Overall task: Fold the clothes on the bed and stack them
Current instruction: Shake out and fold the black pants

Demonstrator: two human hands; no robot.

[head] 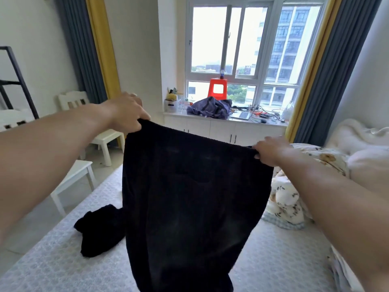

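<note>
Black garment (195,199) held up over the middle of the bed (63,256), top edge stretched taut between two hands, lower part hanging down toward the near edge of the bed and out of view. Left hand (126,112) pinching the upper left corner, fingers curled over the cloth; right hand (271,150) gripping the upper right corner the same way. Second black garment (99,230) lying crumpled near the left edge of the bed, unfolded, touching or just behind the hanging one. Patterned bedding (288,205) bunched toward the right edge. No folded pile visible anywhere on the bed. Judged early in the task: piece in hand spread but not yet folded, crumpled piece untouched, stacking not begun
</note>
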